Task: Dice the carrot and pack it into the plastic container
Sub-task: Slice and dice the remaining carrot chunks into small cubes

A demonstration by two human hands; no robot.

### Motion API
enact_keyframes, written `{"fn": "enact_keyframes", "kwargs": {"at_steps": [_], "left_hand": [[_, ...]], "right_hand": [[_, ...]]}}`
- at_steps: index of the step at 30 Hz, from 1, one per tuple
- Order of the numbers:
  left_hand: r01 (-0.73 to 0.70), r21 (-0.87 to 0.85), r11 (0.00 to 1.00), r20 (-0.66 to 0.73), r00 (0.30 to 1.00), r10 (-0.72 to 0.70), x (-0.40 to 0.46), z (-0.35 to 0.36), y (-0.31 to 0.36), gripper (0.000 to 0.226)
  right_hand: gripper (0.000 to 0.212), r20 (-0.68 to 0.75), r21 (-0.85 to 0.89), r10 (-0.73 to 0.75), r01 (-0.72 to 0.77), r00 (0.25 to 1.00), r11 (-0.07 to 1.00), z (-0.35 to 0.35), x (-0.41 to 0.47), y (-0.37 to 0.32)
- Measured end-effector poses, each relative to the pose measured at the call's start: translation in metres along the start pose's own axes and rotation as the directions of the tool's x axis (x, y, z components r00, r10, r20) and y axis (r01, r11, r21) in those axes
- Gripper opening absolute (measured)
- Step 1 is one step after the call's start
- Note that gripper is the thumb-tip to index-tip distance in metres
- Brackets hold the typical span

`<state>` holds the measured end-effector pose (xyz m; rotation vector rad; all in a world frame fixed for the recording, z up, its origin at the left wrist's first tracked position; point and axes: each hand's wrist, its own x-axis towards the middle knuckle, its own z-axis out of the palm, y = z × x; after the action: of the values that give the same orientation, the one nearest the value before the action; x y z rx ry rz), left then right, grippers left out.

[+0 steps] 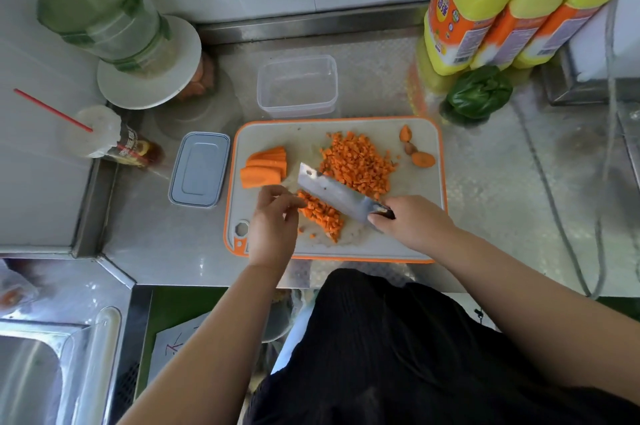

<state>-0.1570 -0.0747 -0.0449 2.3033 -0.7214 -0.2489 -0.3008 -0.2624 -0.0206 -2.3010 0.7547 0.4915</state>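
A: What are the hands doing?

B: The left hand (273,220) reaches over the near edge of the cutting board (408,237), wrist bent. Its fingers (294,205) are curled together and touch the near row of diced carrot (320,213). I cannot tell if they pinch it or only press it. The right hand (412,222) has its fingers clamped on the handle of the cleaver (334,192). The blade lies slanted between this row and the big pile of carrot cubes (358,161).

A: And the rest of the carrot?

B: Uncut carrot slabs (265,166) lie on the left part of the board, and carrot ends (417,147) at the far right corner.

A: The containers?

B: The lid (200,169) lies flat on the counter (485,199), just beside the board on the left. The plastic container (297,85) stands behind the board, open, with nothing inside.
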Motion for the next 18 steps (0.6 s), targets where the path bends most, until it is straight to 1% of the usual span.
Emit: {"fn": "enact_keyframes", "kwargs": {"at_steps": [4,7,10,12,14,15,18], "left_hand": [[0.126,-0.077,0.989,0.115,0.986,-0.117,-0.001,0.001,0.012,0.038],[0.242,-0.135,0.961,0.116,0.967,-0.228,-0.004,0.005,0.013,0.042],[0.284,-0.183,0.941,0.022,0.958,-0.284,-0.012,0.004,0.015,0.037],[0.272,-0.185,0.944,-0.104,0.95,-0.294,-0.017,0.0,0.009,0.036],[0.255,-0.165,0.953,-0.25,0.924,-0.29,-0.018,-0.003,0.0,0.04],[0.253,-0.172,0.952,-0.296,0.909,-0.295,-0.017,-0.004,-0.004,0.043],[0.237,-0.238,0.942,-0.356,0.881,-0.312,-0.014,-0.008,-0.004,0.047]], "right_hand": [[0.039,-0.007,0.118,0.043,-0.042,0.999,0.992,-0.003,0.001,0.006],[0.04,-0.024,0.144,0.048,-0.044,0.999,0.989,-0.003,-0.001,0.008],[0.04,-0.017,0.11,0.029,-0.027,0.999,0.994,0.0,-0.005,0.008],[0.04,0.007,0.046,-0.014,0.013,1.0,0.999,0.004,-0.006,0.005],[0.043,0.043,-0.038,-0.071,0.073,0.997,0.997,0.007,-0.007,0.003],[0.045,0.06,-0.076,-0.096,0.1,0.994,0.992,0.009,-0.007,0.002],[0.048,0.124,-0.145,-0.133,0.151,0.983,0.978,0.015,-0.005,-0.003]]}}
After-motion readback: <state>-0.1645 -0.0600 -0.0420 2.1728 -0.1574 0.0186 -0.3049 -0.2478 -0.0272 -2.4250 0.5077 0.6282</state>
